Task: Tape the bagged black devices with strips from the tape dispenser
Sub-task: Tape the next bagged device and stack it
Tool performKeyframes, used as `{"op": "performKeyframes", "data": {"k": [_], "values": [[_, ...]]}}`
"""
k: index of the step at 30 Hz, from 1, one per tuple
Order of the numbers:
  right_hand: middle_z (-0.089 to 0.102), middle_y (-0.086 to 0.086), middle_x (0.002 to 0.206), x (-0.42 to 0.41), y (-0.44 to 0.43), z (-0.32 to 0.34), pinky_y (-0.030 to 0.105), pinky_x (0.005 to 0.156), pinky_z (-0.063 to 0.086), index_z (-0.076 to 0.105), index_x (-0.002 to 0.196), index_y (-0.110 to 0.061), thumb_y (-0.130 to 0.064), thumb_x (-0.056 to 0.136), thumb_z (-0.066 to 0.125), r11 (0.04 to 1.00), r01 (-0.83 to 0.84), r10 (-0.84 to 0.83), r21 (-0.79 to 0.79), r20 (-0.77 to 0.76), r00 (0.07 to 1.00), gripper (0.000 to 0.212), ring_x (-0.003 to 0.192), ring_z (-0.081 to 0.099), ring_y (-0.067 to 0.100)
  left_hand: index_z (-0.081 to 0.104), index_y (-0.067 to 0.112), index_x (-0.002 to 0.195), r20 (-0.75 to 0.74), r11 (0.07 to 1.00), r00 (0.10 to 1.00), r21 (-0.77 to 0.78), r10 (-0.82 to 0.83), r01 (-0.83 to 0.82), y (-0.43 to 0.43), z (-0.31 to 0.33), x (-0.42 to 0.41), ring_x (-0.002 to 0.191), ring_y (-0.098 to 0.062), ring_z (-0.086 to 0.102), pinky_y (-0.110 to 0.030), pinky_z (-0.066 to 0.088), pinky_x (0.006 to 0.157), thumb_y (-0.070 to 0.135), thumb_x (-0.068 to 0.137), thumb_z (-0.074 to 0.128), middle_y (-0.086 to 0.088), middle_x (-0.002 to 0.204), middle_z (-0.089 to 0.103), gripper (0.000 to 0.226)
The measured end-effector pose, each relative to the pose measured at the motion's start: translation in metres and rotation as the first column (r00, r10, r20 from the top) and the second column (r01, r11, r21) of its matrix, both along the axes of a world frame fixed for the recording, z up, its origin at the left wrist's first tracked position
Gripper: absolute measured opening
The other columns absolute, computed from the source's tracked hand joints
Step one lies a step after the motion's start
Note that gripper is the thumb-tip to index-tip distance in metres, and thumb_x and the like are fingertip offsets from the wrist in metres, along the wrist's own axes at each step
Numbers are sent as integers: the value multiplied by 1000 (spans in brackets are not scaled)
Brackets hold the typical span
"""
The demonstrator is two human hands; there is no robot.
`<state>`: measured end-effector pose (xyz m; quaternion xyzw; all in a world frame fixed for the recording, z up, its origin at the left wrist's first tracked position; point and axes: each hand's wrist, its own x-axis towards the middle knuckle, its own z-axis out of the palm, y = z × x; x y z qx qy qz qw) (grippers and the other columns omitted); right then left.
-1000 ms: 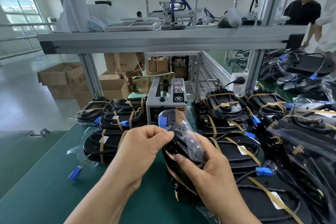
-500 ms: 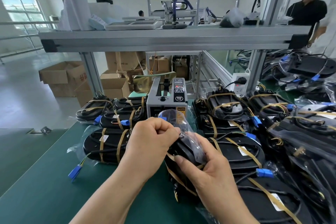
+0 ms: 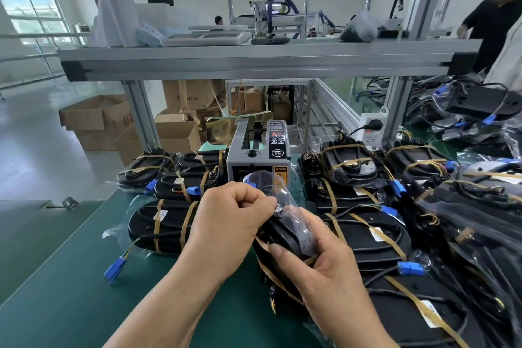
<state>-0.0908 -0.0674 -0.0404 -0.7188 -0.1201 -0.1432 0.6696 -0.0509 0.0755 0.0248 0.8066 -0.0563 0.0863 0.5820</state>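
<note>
Left hand [image 3: 226, 220] grip pinching clear bag [image 3: 300, 224] top; right hand [image 3: 327, 271] grip clasping black device [image 3: 282, 241] inside bag, near tape dispenser [image 3: 255, 162], over worktop [image 3: 56, 305].

The bench [image 3: 56, 305] has a smooth, matt green top. The bag [image 3: 299, 223] is thin, clear, shiny plastic over a black plastic device [image 3: 282, 239]. The tape strips [image 3: 186, 223] look brown and dull. The shelf [image 3: 254, 65] is silvery metal. The boxes [image 3: 93, 118] are brown cardboard.
</note>
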Motion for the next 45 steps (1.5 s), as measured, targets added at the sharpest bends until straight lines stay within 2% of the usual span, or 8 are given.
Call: {"op": "performKeyframes", "data": {"k": [4, 16, 21, 27, 30, 37, 42, 45], "values": [[74, -4, 100, 0, -1, 0, 20, 70, 57, 63, 116, -51, -29, 78, 76, 1000, -4, 4, -4, 2, 1000, 45, 88, 71, 20, 72, 25, 68, -7, 1000, 1000, 30, 0, 0, -1, -2, 0, 58, -7, 58, -37, 55, 67, 31, 80, 76, -3, 65, 67, 14], [72, -9, 113, -1, -2, -2, 15, 83, 52, 64, 123, -39, -29, 79, 76, 999, 11, -11, -42, 3, 1000, 47, 104, 69, 10, 66, 32, 69, 152, 979, 986, 178, 74, -100, -1, -10, 1, 57, 0, 51, -13, 40, 52, 32, 74, 78, 17, 70, 59, 12], [72, -9, 114, 0, -2, -4, 18, 84, 53, 63, 125, -39, -28, 80, 76, 998, 14, -14, -56, -5, 1000, 48, 105, 69, 9, 64, 38, 72, 126, 978, 989, 181, 77, -99, 0, -11, 3, 59, 0, 50, -16, 38, 55, 44, 64, 72, 16, 70, 56, 13], [73, -9, 112, 1, -2, -6, 18, 84, 54, 62, 123, -43, -21, 83, 77, 996, 23, -22, -84, 19, 1000, 49, 102, 69, 11, 63, 39, 79, -60, 998, 996, -1, 60, -60, -10, -13, 3, 58, -1, 51, -33, 51, 65, 45, 60, 64, 15, 65, 57, 20], [72, -11, 113, 2, -3, -6, 17, 84, 54, 61, 123, -47, -18, 85, 78, 995, 23, -21, -95, 21, 1000, 50, 103, 69, 9, 63, 37, 75, -72, 996, 993, -1, 88, -89, -15, -16, 3, 55, -1, 47, -22, 45, 57, 52, 60, 70, 15, 62, 50, 22], [70, -10, 116, 2, 1, -10, 33, 89, 56, 59, 126, -46, -35, 78, 76, 989, 78, -74, -129, 34, 997, 52, 104, 68, 11, 67, 14, 73, -173, 952, 985, -303, -10, -43, -12, -15, 0, 49, 1, 56, -11, 43, 45, 16, 85, 72, 3, 60, 62, 13], [73, -5, 112, 0, 5, -6, 45, 88, 58, 64, 124, -42, -30, 81, 77, 997, 45, -41, -66, 48, 998, 46, 102, 70, 17, 63, 39, 89, -91, 987, 994, -140, 64, -77, -11, -29, -10, 55, 1, 49, -24, 48, 60, 57, 49, 73, 19, 61, 51, 45], [75, -7, 104, -1, -5, 0, 25, 74, 60, 69, 113, -44, -38, 72, 76, 997, 42, -44, 61, 44, 998, 42, 94, 73, 12, 51, 63, 103, -69, 994, 998, -110, 1, -8, -6, -47, -22, 72, 4, 58, -17, 51, 66, 62, 44, 75, 28, 87, 57, 63]]}}
